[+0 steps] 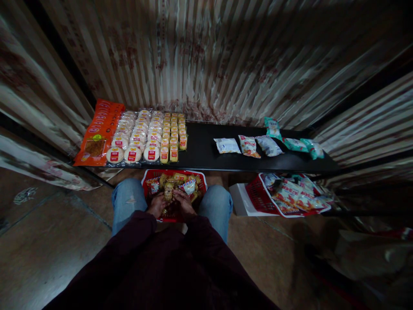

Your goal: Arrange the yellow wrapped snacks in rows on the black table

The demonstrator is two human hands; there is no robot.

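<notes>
Over a red basket [203, 181] between my knees, both my hands meet at a small yellow-wrapped snack [168, 192]. My left hand [157, 204] grips it from the left, fingers closed against its side. From the right, my right hand [183, 201] has its fingertips on the same snack. Inside the basket, more yellow-wrapped snacks lie loosely around a white packet [189, 186] and a red-and-white packet [152, 185]. On the black shelf above, rows of yellow-wrapped snacks [174, 153] stand beside rows of round white crackers [132, 154] in clear wrap.
An orange snack bag [100, 129] lies at the left end of the black shelf [201, 148]. White, red and green packets [270, 145] lie toward its right. Another red basket [263, 196] full of packets leans on a white box [240, 200]. Draped curtains [200, 56] hang behind.
</notes>
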